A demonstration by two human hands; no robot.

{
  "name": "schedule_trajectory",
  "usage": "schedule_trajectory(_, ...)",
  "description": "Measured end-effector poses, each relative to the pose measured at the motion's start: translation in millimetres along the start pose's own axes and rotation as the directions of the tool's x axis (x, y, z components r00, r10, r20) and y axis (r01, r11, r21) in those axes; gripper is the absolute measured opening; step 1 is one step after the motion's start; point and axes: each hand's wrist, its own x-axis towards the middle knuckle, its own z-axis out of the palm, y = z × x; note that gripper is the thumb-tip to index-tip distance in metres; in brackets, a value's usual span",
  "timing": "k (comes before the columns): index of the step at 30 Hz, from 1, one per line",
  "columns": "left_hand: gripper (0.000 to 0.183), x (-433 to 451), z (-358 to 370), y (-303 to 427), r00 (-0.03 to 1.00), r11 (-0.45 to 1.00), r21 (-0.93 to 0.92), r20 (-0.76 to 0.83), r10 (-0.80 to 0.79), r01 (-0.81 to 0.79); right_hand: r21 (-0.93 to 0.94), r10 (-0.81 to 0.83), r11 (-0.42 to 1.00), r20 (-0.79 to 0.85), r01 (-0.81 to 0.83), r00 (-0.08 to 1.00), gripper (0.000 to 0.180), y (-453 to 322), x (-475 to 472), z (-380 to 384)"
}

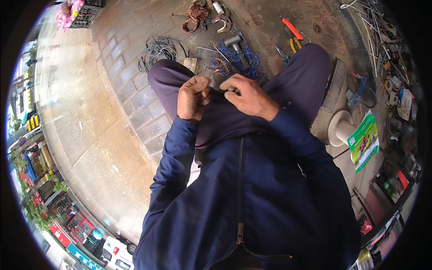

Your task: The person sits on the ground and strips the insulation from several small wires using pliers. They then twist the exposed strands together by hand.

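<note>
My left hand (194, 98) is raised above my lap, its thumb and fingertips pinched together. Facing it, my right hand (248, 96) has its fingers curled. A small pale piece shows between the two hands, too small to name; which fingers grip it I cannot tell. Just beyond lies a tangle of blue wire (248, 59) with a hammer's metal head (233, 42) on it. A small wooden block (190, 64) is beside a coil of dark cable (162, 50). Copper-coloured motor windings (196, 14) lie farther off, near a C-shaped metal part (224, 23).
Pliers with yellow handles (294, 44), an orange-handled tool (293, 28) and another pair of pliers (281, 54) lie past my right knee. A pale spool (339, 128) stands at right beside a green printed sheet (364, 141). Scrap parts line the right edge; a black crate (82, 18) is at upper left.
</note>
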Motion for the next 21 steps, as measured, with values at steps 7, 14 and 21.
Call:
schedule_trajectory(7, 0.014, 0, 7, -3, 0.999, 1.000, 0.007, 0.043, -0.020, 0.020, 0.300, 0.101, 0.953, -0.228, -0.029, 0.968, 0.018, -1, 25, 24)
schedule_trajectory(14, 0.022, 20, -9, -5, 0.969, 0.969, -0.027, -0.047, 0.243, -0.245, 0.262, 0.161, 0.957, -0.129, -0.123, 0.978, 0.012, 19, 22, 18)
schedule_trajectory(21, 0.024, 59, -53, 33, 0.941, 0.858, -0.386, -0.161, 0.298, -0.338, 0.319, 0.415, 0.839, 0.151, -0.441, 0.897, 0.022, 14, 22, -8)
